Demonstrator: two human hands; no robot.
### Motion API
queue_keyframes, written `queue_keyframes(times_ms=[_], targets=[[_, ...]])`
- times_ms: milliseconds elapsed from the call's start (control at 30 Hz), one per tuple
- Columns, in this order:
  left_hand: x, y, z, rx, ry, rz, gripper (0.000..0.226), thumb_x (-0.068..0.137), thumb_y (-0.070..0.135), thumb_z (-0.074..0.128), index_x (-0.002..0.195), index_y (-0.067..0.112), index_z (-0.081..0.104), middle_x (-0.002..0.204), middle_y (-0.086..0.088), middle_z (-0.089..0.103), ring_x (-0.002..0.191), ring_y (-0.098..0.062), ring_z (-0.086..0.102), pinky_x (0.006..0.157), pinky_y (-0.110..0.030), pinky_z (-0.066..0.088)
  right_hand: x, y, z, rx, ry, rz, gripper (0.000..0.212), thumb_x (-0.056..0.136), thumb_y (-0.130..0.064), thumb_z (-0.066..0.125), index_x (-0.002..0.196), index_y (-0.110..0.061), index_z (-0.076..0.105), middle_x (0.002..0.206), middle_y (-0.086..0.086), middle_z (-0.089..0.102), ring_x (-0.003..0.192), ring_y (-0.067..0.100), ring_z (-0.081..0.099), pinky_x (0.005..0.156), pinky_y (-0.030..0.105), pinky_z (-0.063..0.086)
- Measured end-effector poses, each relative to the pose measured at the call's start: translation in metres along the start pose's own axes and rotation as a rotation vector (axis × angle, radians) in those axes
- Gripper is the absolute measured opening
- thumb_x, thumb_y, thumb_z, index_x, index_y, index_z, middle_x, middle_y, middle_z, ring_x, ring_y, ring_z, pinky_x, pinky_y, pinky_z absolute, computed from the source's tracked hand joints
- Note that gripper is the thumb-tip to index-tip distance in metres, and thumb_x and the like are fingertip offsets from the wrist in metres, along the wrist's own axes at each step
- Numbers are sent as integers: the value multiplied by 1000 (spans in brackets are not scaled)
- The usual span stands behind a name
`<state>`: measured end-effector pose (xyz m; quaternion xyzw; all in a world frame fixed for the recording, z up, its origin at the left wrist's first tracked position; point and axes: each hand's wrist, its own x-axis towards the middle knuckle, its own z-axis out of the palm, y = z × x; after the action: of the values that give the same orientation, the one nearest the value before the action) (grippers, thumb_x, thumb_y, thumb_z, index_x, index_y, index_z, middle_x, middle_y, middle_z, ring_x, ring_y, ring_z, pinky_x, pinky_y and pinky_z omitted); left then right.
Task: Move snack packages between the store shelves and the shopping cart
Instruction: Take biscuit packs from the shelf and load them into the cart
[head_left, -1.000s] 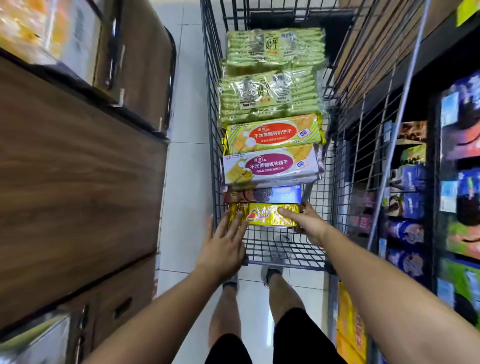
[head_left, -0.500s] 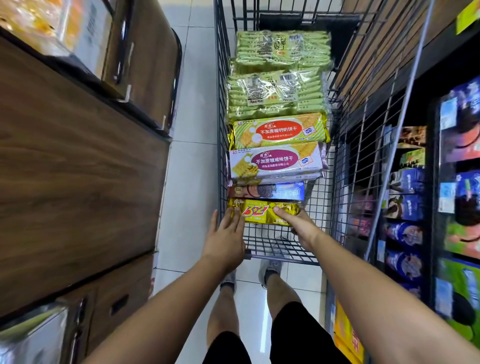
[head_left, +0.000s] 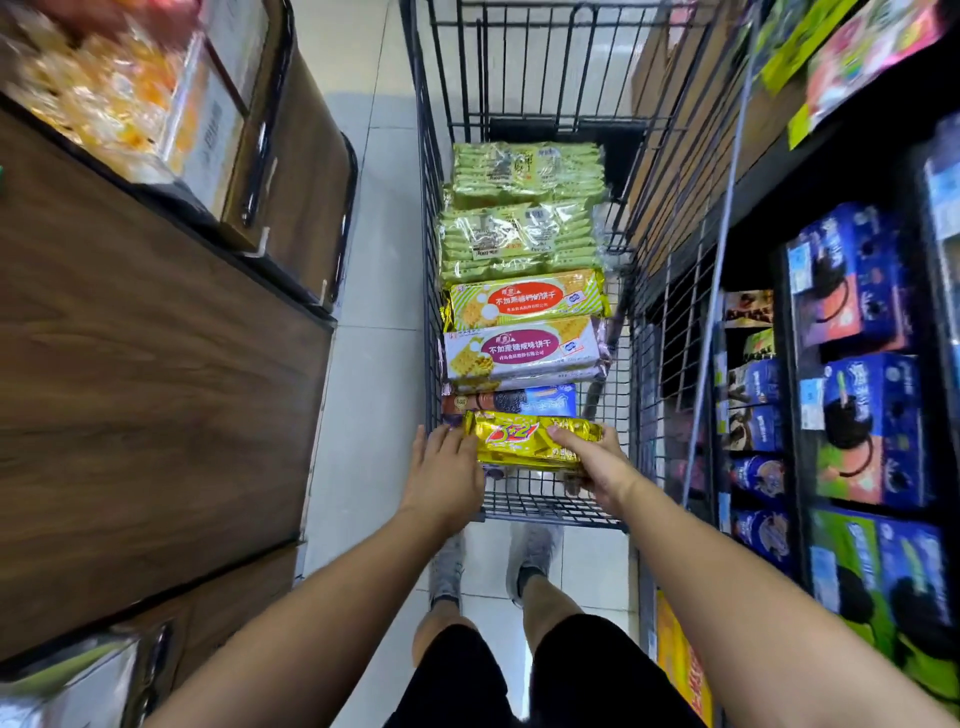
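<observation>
Gold packet (head_left: 519, 441): likely light, slippery foil — brittle biscuits inside.
Right hand (head_left: 597, 465): you gripped its right end.
Left hand (head_left: 441, 470): straight fingers touched its left end.

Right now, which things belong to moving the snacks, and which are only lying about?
Job: shiny gold foil snack package, gripped by right hand, touched by left hand; black wire shopping cart with stacked cracker packs; blue snack boxes on right shelf.
Lying about: brown wooden counter; clear bin of orange sweets.
</observation>
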<state>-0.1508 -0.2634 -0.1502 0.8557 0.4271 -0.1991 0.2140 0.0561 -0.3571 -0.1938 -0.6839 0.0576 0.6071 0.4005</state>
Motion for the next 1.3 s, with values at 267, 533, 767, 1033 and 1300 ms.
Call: queue_keyframes(times_ms=[267, 533, 767, 1033, 1300], targets=[[-3, 44, -102, -897, -56, -142, 68, 99, 50, 56, 148, 8, 38, 147, -12, 50, 127, -26, 53, 102, -32, 40, -121, -57, -29, 54, 42, -183, 79, 54, -56, 86, 119, -30, 48, 113, -4, 71, 84, 4, 71, 60, 25, 51], [-35, 98, -146, -1122, -457, 143, 43, 90, 45, 69, 116, 12, 59, 93, -8, 70, 80, -22, 66, 71, -31, 53, -245, -15, -51, 243, 197, -387, 67, 72, -38, 86, 126, -3, 64, 119, 19, 71, 111, 33, 66, 101, 43, 49], [-107, 156, -122, -836, -681, 305, 22, 97, 34, 64, 105, 14, 60, 92, -5, 71, 74, -16, 64, 60, -23, 48, -346, 92, -50, 354, 557, -316, 57, 74, -56, 78, 111, -13, 73, 109, 2, 76, 104, 19, 69, 100, 36, 49], [-253, 220, -60, -518, -899, 457, 29, 103, 42, 51, 115, 17, 59, 99, -3, 75, 91, -21, 70, 62, -31, 49, -458, 240, -47, 449, 1006, -253, 46, 79, -61, 74, 96, -19, 76, 104, 1, 76, 101, 19, 69, 98, 38, 52], [-449, 254, 26, -359, -1008, 678, 42, 104, 30, 54, 132, -2, 57, 125, -23, 66, 113, -39, 64, 98, -57, 50, -587, 429, -33, 622, 1079, -177, 102, 80, -64, 71, 152, -4, 32, 151, 14, 45, 132, 28, 50, 106, 36, 43]])
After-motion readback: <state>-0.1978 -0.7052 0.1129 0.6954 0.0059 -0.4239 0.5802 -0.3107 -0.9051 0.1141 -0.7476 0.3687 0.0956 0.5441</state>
